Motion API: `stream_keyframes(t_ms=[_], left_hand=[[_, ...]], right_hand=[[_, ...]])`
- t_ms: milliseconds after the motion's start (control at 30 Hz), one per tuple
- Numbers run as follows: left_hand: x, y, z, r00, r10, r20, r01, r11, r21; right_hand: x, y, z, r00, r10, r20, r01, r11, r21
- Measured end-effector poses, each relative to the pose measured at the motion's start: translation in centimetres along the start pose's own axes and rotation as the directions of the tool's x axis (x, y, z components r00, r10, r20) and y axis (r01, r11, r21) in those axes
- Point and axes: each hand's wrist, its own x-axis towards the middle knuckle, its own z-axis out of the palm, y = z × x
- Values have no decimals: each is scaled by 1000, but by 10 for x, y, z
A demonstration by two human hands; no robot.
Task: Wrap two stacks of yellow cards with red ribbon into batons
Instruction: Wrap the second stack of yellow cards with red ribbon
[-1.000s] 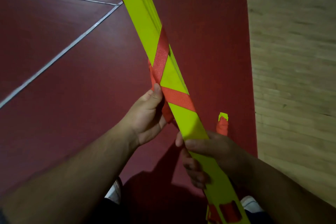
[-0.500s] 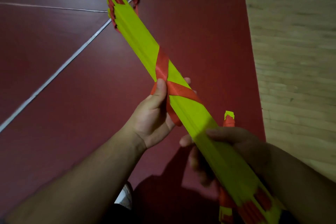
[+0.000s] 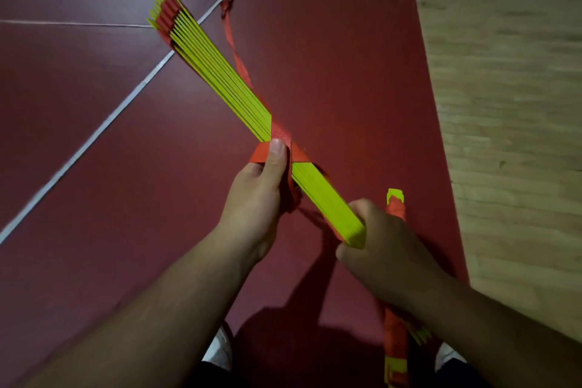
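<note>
A long stack of yellow cards (image 3: 220,72) runs diagonally from upper left to lower right, edge-on so its separate card edges show. My left hand (image 3: 258,198) grips the stack at its middle, thumb pressing the crossed red ribbon (image 3: 278,135) onto it. My right hand (image 3: 378,246) clasps the stack's near end. The ribbon's loose tail (image 3: 231,38) trails up past the far end toward the top of the view. A second card stack wrapped in red ribbon (image 3: 395,337) lies on the floor under my right forearm, its yellow tip (image 3: 395,194) showing.
Dark red floor (image 3: 94,198) with white lines (image 3: 104,126) lies below. Light wooden flooring (image 3: 510,104) borders it on the right. My shoes (image 3: 220,353) show at the bottom edge.
The stack has rolled from its flat face to edge-on. Its far end has swung left and the cards fan slightly. My left thumb has shifted onto the ribbon crossing.
</note>
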Motion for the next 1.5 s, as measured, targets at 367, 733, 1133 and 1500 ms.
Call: stream_keyframes(t_ms=[367, 733, 1133, 1500], left_hand=[[20, 1, -32, 970, 240, 37, -212, 762, 612], [13, 12, -53, 882, 39, 469, -223, 912, 345], [12, 13, -51, 920, 118, 374, -261, 897, 357], [14, 4, -43, 970, 98, 222, -178, 910, 375]], right_hand=[[-1, 4, -11, 991, -90, -95, 82, 993, -80], [7, 14, -26, 989, -146, -34, 142, 985, -95], [8, 10, -25, 978, -39, 203, 12, 990, 137], [-1, 2, -26, 882, -104, 459, -236, 746, 622]])
